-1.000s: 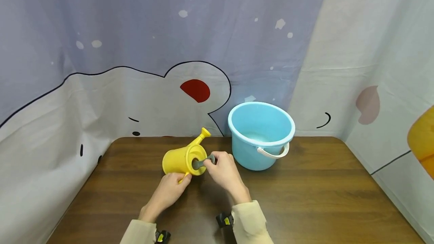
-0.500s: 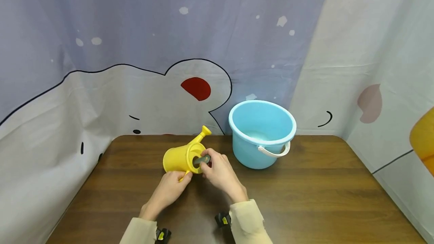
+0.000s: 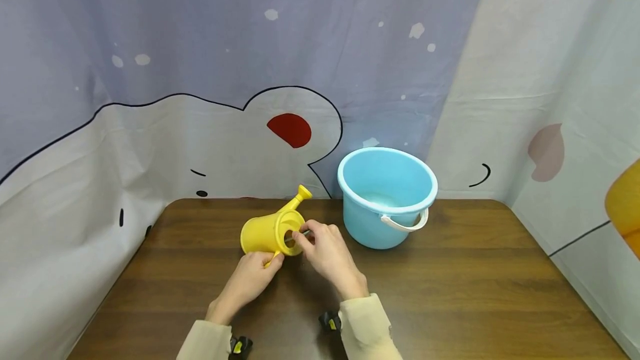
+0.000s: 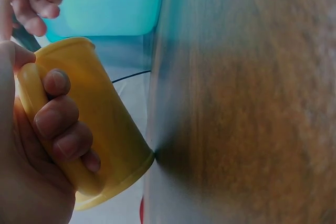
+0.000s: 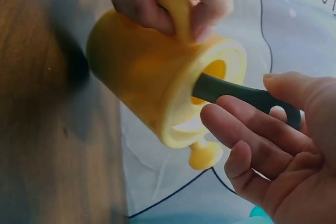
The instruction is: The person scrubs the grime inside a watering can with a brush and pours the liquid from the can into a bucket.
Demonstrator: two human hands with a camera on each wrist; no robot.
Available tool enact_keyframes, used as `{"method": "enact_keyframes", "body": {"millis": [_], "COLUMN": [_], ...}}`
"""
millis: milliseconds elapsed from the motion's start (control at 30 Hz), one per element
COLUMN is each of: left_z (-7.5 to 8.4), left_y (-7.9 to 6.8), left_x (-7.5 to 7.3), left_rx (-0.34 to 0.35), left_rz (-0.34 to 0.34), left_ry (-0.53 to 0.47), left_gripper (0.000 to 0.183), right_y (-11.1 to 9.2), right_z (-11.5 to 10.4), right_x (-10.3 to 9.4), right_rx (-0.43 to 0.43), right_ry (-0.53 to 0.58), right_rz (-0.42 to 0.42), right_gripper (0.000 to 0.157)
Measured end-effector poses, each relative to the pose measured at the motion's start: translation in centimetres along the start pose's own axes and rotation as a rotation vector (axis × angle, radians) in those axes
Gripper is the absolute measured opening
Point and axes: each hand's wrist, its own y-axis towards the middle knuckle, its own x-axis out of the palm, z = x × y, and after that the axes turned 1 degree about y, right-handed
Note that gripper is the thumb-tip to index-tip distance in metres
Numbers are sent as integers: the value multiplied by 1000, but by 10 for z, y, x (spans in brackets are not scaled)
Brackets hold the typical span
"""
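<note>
A yellow watering can [image 3: 260,233] is tipped toward the right on the table, its lower base edge right at the wood. My left hand [image 3: 252,276] grips the can's loop handle [image 4: 34,90], fingers curled through it. A flat dark green handle [image 5: 236,93] with a hole near its end pokes out of the can's round opening [image 5: 216,69]. My right hand [image 3: 329,254] pinches that handle between thumb and fingers, close outside the opening. Whatever the handle belongs to is hidden inside the can. The yellow spout [image 3: 296,200] points up toward the back.
A light blue bucket [image 3: 370,229] with a white bail handle [image 3: 406,229] stands at the back of the brown wooden table [image 3: 465,293], right of the can. A patterned curtain [image 3: 200,43] hangs behind the table's far edge.
The green handle has turned in my right fingers, from its broad face to a thin edge in the head view. My right hand has shifted slightly left; the left keeps its grip on the can.
</note>
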Motion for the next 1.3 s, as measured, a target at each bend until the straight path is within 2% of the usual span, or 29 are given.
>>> {"method": "enact_keyframes", "body": {"millis": [200, 467, 633, 967, 1133, 1300], "left_z": [1, 0, 1, 0, 0, 0], "left_y": [-1, -2, -2, -1, -2, -1], "left_x": [0, 0, 0, 1, -1, -2], "left_rx": [-5, -26, -18, -20, -13, -26], "left_rz": [-1, -10, -1, 0, 2, -8], "left_ry": [1, -17, -17, -9, -10, -13], "left_gripper": [48, 48, 49, 49, 49, 49], "right_y": [-2, -3, -1, 1, 1, -1], "right_z": [-7, -6, 0, 8, 8, 1], "right_x": [-10, -14, -6, 9, 10, 3], "right_rx": [-111, -174, -161, -124, -102, -89], "right_ry": [-80, -72, -43, -73, -104, -88], "right_rz": [79, 78, 66, 9, -14, -7], "right_gripper": [14, 14, 13, 18, 19, 19]}}
